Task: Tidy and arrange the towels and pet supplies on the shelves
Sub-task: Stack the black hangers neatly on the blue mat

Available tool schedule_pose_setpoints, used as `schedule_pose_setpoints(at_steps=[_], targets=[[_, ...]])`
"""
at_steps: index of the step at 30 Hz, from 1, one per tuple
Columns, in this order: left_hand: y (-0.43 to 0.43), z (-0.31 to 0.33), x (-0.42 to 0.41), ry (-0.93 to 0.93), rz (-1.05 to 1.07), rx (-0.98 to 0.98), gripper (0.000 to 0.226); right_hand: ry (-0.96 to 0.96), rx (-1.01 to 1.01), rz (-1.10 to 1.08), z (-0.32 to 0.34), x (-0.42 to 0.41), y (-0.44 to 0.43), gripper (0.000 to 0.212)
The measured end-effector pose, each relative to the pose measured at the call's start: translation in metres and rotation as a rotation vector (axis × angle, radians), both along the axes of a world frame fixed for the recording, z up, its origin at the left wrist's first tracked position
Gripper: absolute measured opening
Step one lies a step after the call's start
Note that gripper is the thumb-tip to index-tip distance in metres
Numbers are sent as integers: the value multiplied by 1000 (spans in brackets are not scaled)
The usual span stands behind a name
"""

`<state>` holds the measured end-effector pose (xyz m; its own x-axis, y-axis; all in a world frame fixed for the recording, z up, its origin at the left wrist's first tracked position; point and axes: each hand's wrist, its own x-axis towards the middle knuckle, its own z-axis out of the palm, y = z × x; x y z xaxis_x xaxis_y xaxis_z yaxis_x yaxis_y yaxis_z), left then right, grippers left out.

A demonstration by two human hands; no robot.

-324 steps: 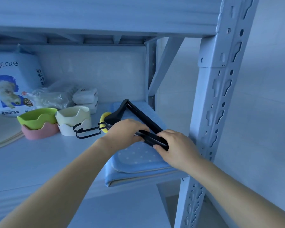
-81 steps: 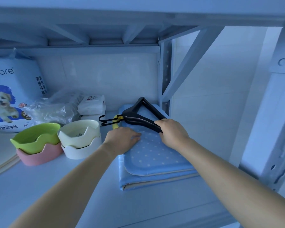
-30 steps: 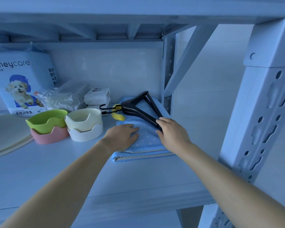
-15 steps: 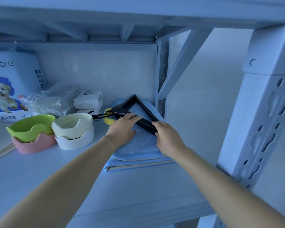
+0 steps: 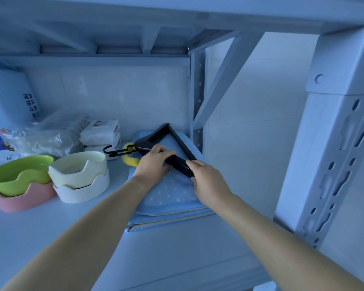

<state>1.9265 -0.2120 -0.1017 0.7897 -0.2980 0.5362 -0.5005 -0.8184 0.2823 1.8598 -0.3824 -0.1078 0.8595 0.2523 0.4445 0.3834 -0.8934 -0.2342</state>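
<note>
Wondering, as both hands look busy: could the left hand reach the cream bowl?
Probably yes: the left hand grips the black hangers, but only bare shelf lies between it and the cream bowl.

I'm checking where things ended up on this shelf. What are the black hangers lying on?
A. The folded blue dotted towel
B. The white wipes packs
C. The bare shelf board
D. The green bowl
A: the black hangers lie flat across the folded blue dotted towel at the shelf's right end, with the left hand and right hand both gripping them.
</note>
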Motion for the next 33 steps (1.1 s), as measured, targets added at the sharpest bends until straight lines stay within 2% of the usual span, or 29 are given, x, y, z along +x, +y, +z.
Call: schedule_pose_setpoints(at_steps=[7,14,16,20,26,31,33], targets=[[1,-2,3,10,2,0,40,7,-5,2,1,1,0,54],[9,-1,-14,118,72,151,62,-66,-16,15,2,-5,-5,45],[17,0,-23,153,68,138,58,-139,-39,41,4,-7,-5,42],[32,5,-47,224,120,238,44,-196,-53,161,3,-18,2,33],[43,7,-90,301,68,210,35,-87,26,277,-3,-36,16,35],[56,4,-120,305,-20,159,39,15,-10,297,-7,-50,18,48],[58,1,-128,260,-47,181,42,26,-25,331,-7,-56,17,41]])
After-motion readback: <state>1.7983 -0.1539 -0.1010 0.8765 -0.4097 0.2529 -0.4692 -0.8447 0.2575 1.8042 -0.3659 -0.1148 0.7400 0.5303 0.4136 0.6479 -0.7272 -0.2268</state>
